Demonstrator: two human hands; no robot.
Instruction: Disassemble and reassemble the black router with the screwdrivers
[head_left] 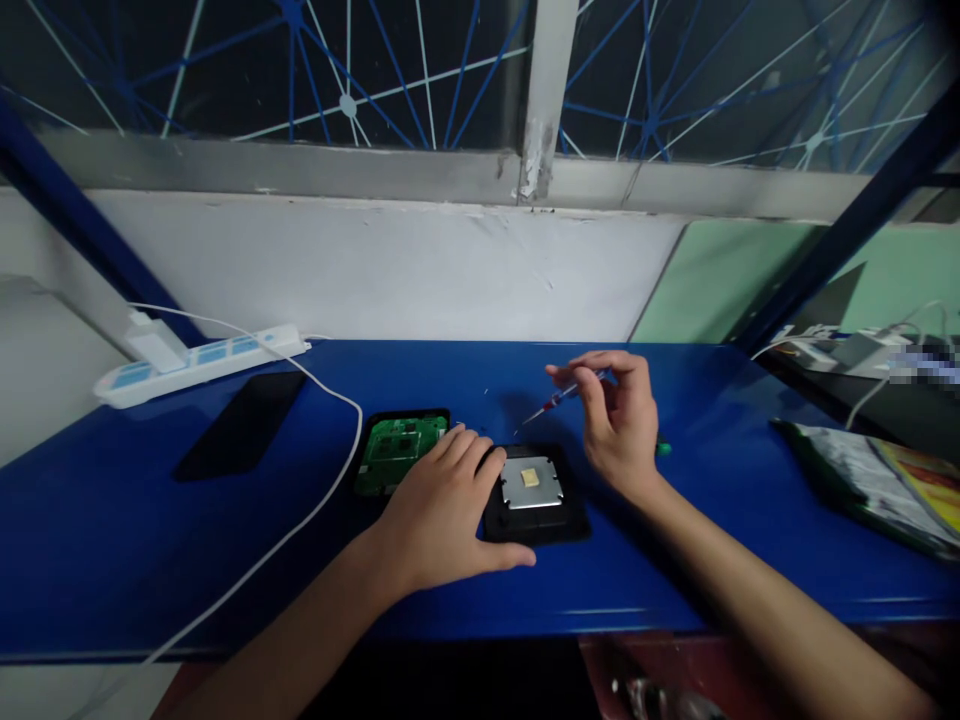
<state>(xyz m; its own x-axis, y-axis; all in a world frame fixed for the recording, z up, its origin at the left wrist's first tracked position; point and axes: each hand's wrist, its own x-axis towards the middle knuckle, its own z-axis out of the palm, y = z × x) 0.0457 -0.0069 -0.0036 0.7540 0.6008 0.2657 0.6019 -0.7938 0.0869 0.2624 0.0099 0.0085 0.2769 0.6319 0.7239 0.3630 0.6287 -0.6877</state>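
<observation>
My left hand [442,515] lies across the gap between two black case halves, thumb spread away from the fingers. Its index finger touches the left edge of the right half [574,520], which carries a silver metal plate [551,490] with a small yellowish pad [530,478]. Partly under the other fingertips sits the left half, with a green circuit board [397,447] inside. Above and right of the plate, my right hand [619,420] is closed around a slim screwdriver [555,400] with a clear and red handle. The thin tip points down-left, just above the table.
On the blue table [465,610], a dark phone [240,425] and a white power strip [202,365] lie at left, with a white cable [330,490] running forward. A small green object [663,446] sits behind my right wrist. A foil packet [877,480] is at right.
</observation>
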